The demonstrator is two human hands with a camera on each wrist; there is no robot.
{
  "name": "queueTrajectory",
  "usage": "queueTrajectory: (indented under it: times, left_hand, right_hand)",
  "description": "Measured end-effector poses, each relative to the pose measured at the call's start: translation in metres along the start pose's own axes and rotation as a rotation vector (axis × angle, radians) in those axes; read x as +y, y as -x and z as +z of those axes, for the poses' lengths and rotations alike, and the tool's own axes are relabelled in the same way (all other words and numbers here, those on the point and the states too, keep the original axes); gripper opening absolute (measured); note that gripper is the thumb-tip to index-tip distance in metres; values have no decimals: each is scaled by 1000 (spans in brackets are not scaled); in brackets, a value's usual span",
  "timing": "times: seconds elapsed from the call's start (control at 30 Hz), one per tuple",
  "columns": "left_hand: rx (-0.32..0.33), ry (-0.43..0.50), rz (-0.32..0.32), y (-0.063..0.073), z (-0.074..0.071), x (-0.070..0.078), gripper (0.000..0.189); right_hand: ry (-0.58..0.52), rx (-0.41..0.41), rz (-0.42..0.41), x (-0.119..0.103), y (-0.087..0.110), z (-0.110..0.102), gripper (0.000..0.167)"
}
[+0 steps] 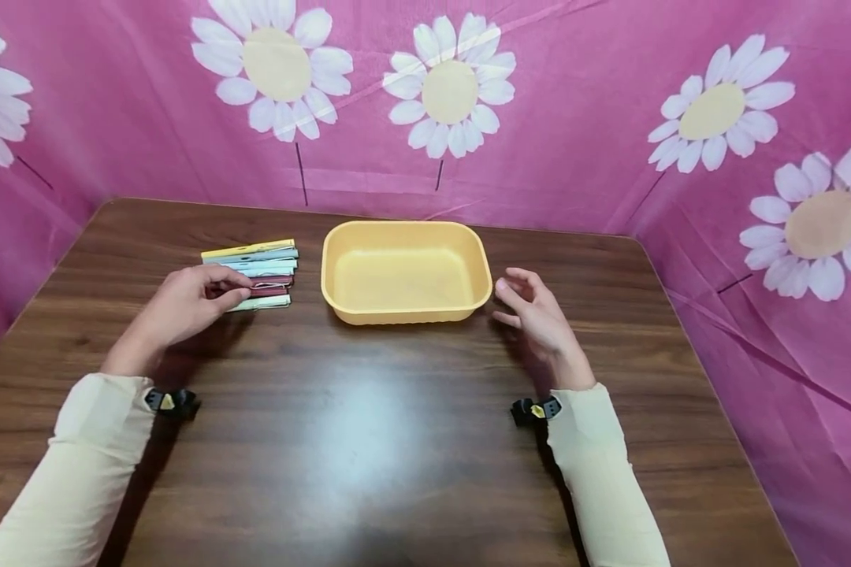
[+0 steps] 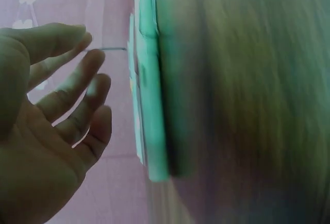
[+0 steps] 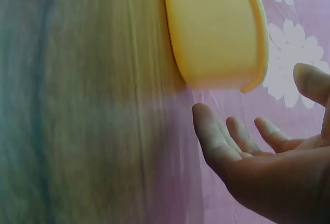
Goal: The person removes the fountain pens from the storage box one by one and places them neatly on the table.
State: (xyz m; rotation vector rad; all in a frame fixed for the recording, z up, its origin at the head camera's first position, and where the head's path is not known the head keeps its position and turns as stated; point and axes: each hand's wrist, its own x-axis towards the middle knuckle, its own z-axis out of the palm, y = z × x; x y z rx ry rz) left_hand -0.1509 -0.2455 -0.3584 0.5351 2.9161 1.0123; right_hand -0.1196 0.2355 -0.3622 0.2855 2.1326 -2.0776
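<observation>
Several clothespins lie side by side in a row on the table, from a yellow clothespin [image 1: 248, 250] at the back, through blue and maroon ones [image 1: 276, 281], to a pale green clothespin [image 1: 269, 302] at the front. My left hand [image 1: 184, 307] hovers over the left ends of the row. In the left wrist view its fingers are loosely bent with a gap to the green clothespin [image 2: 149, 90], and nothing is held. A yellow plastic tub [image 1: 407, 316] stands right of the row. Beside its right end is my right hand [image 1: 542, 319], fingers relaxed and apart from the tub.
The brown wooden table [image 1: 369, 472] spreads out in front of both arms. A pink cloth [image 1: 553, 118] with white flowers hangs behind the table and along its sides. Black straps with small cameras sit at both wrists.
</observation>
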Motion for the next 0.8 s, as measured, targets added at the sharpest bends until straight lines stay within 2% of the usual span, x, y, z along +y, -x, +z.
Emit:
queueTrajectory:
  times: [0.2, 0.3, 0.4, 0.57, 0.67, 0.8]
  left_hand:
    - [49, 33, 1, 2, 13, 18, 18]
    - [65, 37, 23, 0, 18, 27, 19]
    - [62, -36, 62, 1, 23, 36, 23]
    - [33, -241, 95, 3, 29, 51, 35]
    - [43, -291, 117, 3, 32, 60, 39]
    - [92, -319, 167, 2, 36, 74, 46]
  right_hand:
    - [49, -10, -20, 1, 4, -7, 51]
    - [149, -8, -68, -2, 3, -7, 53]
    - [304, 15, -149, -6, 3, -7, 52]
    - [504, 57, -277, -9, 7, -9, 51]
    - [605, 99, -352, -9, 10, -11, 53]
    - [751, 160, -474, -12, 15, -10, 54]
